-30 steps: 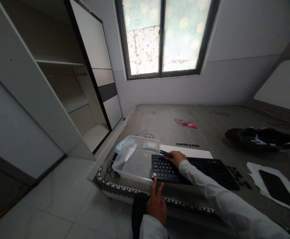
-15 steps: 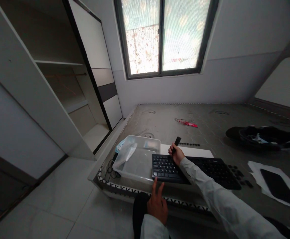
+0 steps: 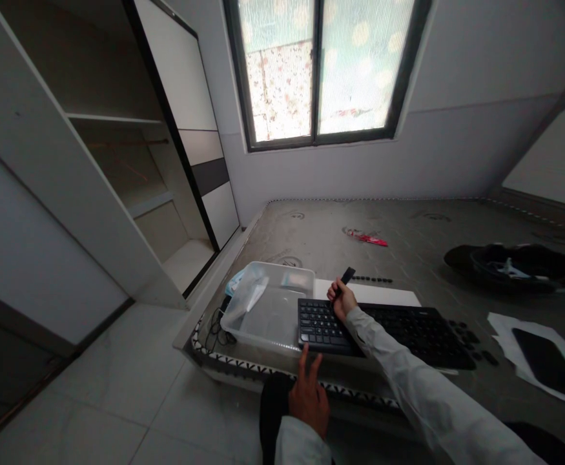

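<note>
A black keyboard lies along the front of the mattress, partly covered by my right forearm. My right hand is above its back edge, fingers closed around a slim black flat-ended tool that points up and away; its lower end is hidden in the fist. My left hand rests at the mattress edge with fingers spread, one fingertip at the keyboard's front left corner. Several loose black keycaps form a row behind a white sheet, and more small black pieces lie off the keyboard's right end.
Left of the keyboard stands a clear plastic bin with plastic bags in it, and black cables beside it. A red packet lies farther back. On the right are a black cap and a black phone-like slab on white paper.
The view has shifted slightly. My right hand still grips the black tool, which is tilted a little more to the right. My left hand has stayed nearly in place.
</note>
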A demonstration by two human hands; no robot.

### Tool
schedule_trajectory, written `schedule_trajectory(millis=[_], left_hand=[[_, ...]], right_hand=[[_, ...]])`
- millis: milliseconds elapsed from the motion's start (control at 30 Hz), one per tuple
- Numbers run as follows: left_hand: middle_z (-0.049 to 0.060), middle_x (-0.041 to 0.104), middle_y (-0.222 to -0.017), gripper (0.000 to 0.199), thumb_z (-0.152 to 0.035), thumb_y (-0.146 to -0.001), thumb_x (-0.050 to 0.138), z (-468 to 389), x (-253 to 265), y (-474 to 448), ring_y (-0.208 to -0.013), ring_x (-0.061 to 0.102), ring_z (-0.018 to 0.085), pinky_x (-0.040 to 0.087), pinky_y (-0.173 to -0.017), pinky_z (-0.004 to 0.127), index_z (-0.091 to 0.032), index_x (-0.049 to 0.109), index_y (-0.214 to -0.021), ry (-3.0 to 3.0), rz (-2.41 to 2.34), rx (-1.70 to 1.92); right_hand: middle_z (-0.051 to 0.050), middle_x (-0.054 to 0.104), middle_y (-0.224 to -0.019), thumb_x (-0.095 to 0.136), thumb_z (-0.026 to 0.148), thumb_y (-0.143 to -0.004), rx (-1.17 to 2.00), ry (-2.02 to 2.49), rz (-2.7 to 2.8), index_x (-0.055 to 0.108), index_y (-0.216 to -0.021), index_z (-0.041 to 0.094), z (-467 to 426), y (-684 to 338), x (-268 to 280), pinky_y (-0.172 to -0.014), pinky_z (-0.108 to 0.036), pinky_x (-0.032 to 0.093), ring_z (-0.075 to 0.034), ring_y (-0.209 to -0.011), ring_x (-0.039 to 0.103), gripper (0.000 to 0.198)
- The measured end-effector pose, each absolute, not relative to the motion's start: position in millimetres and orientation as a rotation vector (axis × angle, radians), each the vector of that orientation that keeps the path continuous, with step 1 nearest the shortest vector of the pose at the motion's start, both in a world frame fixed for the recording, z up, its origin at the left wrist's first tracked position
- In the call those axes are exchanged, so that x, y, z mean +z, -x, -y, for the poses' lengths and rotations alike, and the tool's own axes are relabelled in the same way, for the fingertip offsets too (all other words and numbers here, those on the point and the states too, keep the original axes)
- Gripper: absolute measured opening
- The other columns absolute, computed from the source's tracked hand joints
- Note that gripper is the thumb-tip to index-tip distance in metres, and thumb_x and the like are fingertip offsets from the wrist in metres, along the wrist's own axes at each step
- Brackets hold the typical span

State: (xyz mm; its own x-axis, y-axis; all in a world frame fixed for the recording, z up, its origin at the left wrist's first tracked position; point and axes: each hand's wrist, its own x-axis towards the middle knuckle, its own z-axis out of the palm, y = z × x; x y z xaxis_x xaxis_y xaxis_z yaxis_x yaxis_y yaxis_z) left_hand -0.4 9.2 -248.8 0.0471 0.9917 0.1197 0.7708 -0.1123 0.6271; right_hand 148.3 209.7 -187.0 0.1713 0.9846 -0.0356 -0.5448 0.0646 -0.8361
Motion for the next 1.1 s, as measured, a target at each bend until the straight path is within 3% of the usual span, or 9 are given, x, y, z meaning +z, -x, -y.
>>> schedule_trajectory(millis=[567, 767, 933, 1100], left_hand=[[-0.002, 0.016, -0.155, 0.071, 0.001, -0.074, 0.04, -11, -249, 1, -0.125, 0.047, 0.015, 0.045, -0.097, 0.026, -0.033, 0.04, -0.136, -1.918, -1.735, 0.762], [-0.003, 0.015, -0.156, 0.069, 0.0, -0.075, 0.04, -11, -250, 1, -0.126, 0.046, 0.015, 0.045, -0.096, 0.025, -0.033, 0.041, -0.136, -1.922, -1.735, 0.768], [-0.003, 0.014, -0.156, 0.07, 0.0, -0.075, 0.039, -11, -253, 0, -0.124, 0.049, 0.015, 0.046, -0.094, 0.026, -0.034, 0.04, -0.136, -1.925, -1.765, 0.745], [-0.003, 0.016, -0.155, 0.07, 0.0, -0.075, 0.04, -11, -255, -2, -0.126, 0.047, 0.016, 0.045, -0.096, 0.026, -0.035, 0.041, -0.136, -1.932, -1.777, 0.767]], right_hand=[[0.006, 0.029, -0.049, 0.055, 0.064, -0.076, 1.296, 0.812, 0.683, 0.034, -0.055, 0.022, -211, -146, -191, -0.039, -0.024, 0.028, -0.008, -0.041, 0.029, 0.051], [0.009, 0.029, -0.042, 0.068, 0.065, -0.061, 1.269, 0.951, 0.759, 0.033, -0.053, 0.023, -220, -138, -200, -0.035, -0.021, 0.02, -0.006, -0.037, 0.025, 0.055], [0.002, 0.048, -0.048, 0.055, 0.069, -0.07, 0.909, 1.36, 1.147, 0.047, -0.058, 0.022, -216, -129, -199, -0.046, -0.025, 0.035, -0.014, -0.046, 0.046, 0.049], [-0.005, 0.065, -0.072, 0.039, 0.057, -0.086, 0.532, 1.481, 1.558, 0.062, -0.086, 0.02, -207, -122, -201, -0.065, -0.027, 0.041, -0.022, -0.073, 0.061, 0.044]])
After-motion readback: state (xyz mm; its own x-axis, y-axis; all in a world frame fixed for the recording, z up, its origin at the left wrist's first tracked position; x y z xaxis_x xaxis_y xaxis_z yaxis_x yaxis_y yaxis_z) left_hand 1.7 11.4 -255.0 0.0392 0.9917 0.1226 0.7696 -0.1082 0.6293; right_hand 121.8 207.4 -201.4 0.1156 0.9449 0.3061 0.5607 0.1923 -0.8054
